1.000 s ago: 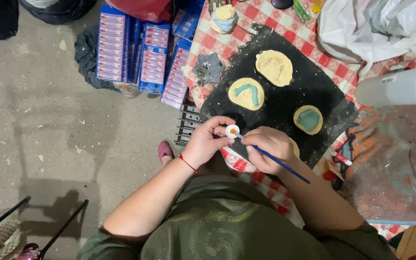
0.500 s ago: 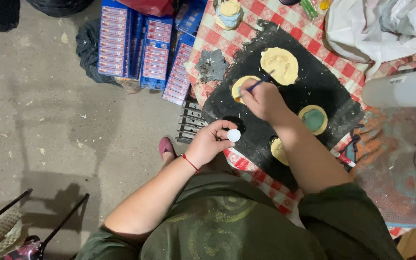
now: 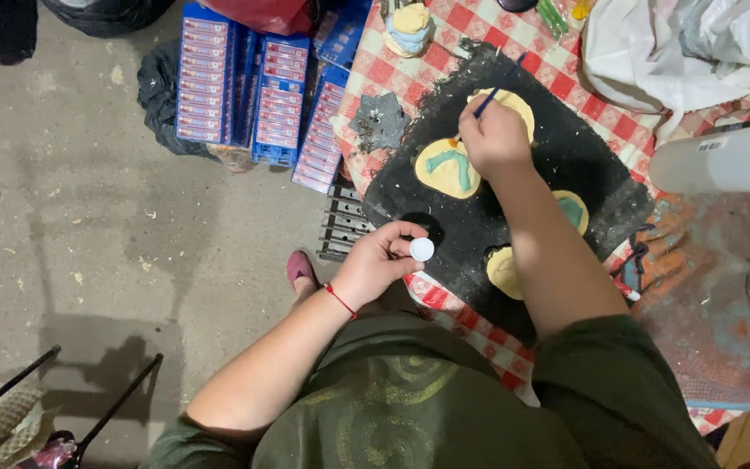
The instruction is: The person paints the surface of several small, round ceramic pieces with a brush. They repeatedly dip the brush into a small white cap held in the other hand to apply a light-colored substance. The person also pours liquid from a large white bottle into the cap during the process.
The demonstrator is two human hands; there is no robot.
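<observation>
While your right hand (image 3: 495, 135) pinches a blue brush (image 3: 498, 87), its fingers are closed tight round the handle, and the handle's end slants up and away to the far right. The brush tip is hidden under the hand, so you cannot tell whether it touches the disc (image 3: 447, 168) just left of it, a yellow round bearing a teal mark. Your left hand (image 3: 379, 260) holds a small white cap (image 3: 422, 249) between thumb and fingertips, the grip narrow, at the near left edge of the black mat (image 3: 592, 165). A red cord (image 3: 339, 300) circles that wrist. On the mat lie three more yellow discs: one far (image 3: 518, 106), partly under your right hand; one right (image 3: 573, 211), with teal paint; one near (image 3: 505, 272), beside your forearm. The mat rests on a red checked cloth (image 3: 462, 26). Left of the cloth, blue boxes (image 3: 253, 91) stand on the concrete floor (image 3: 71, 234). At the right edge lies a white bottle (image 3: 726, 158), with a white bag (image 3: 679, 48) beyond it.
</observation>
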